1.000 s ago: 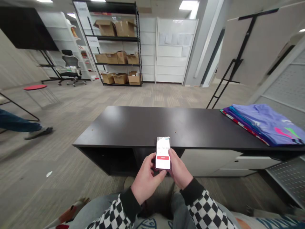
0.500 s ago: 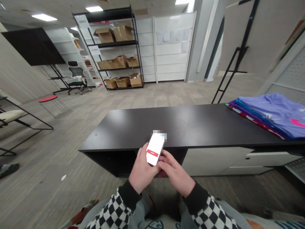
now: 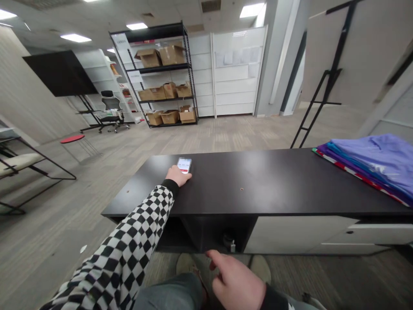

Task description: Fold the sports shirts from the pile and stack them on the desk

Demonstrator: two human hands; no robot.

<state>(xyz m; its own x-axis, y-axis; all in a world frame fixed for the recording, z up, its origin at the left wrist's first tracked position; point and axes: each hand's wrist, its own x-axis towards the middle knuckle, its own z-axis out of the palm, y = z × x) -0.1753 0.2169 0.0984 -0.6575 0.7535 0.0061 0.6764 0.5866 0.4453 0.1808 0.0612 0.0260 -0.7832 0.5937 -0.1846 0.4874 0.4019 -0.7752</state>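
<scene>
A smartphone with a lit white screen and a red bar lies at the far left part of the dark tabletop. My left hand is stretched out to it, with the thumb and fingers around its lower edges. Whether the phone rests fully on the surface is hard to tell. Low in front of the desk, above my knees, my right hand holds nothing visible. Its index finger points left, apart from the others, which are loosely bent.
Folded clothes in purple, blue and red are stacked on the desk's right end. Beneath the top are an open compartment and white drawer fronts. Across the floor stand a shelf rack with cardboard boxes, a red stool and an easel.
The phone, held between both hands in front of me before, is now at the desk's far left in my left hand. My right hand has let go and dropped back toward my lap.
</scene>
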